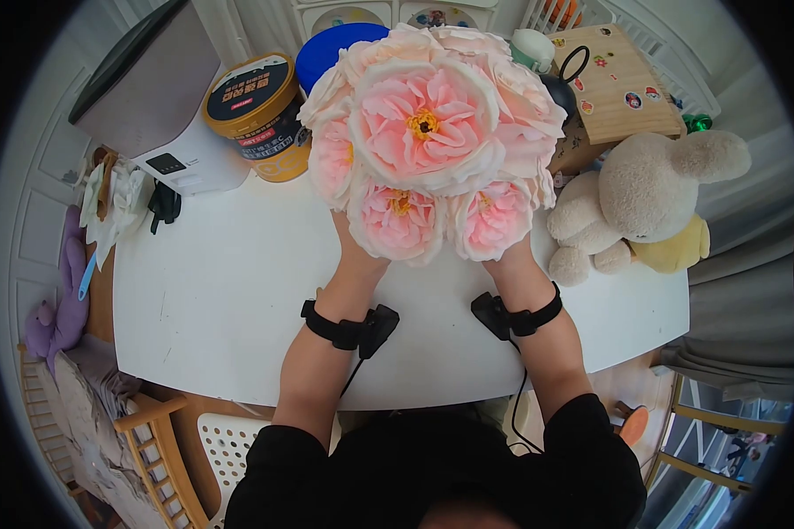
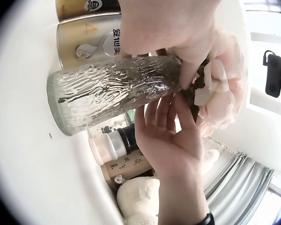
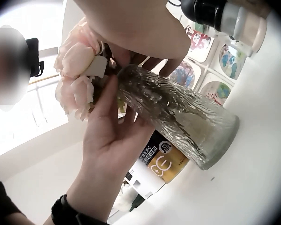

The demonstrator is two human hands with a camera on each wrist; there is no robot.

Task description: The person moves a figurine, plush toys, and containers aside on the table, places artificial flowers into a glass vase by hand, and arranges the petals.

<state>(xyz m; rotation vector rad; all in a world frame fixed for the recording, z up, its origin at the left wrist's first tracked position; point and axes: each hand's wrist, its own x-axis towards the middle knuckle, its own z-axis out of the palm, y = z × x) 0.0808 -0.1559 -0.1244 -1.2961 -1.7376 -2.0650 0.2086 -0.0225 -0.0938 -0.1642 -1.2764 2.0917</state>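
Note:
Large pale pink flowers (image 1: 423, 123) with yellow centres stand in a textured clear glass vase (image 2: 107, 91), upright on the white table. The vase shows in both wrist views; in the head view the blooms cover it. My left hand (image 2: 168, 28) and my right hand (image 2: 171, 140) curl round the vase's upper part from opposite sides, just under the flowers. In the right wrist view, the left hand (image 3: 114, 136) and the right hand (image 3: 145, 37) meet the glass near its rim, with dark stems between them. Some fingertips are hidden behind the glass.
On the white table (image 1: 432, 353), a yellow-and-black tub (image 1: 260, 115) and a grey-white appliance (image 1: 163, 106) stand left of the flowers. A blue lid (image 1: 331, 55) is behind. A plush rabbit (image 1: 648, 185) and a wooden box (image 1: 613, 79) stand at the right.

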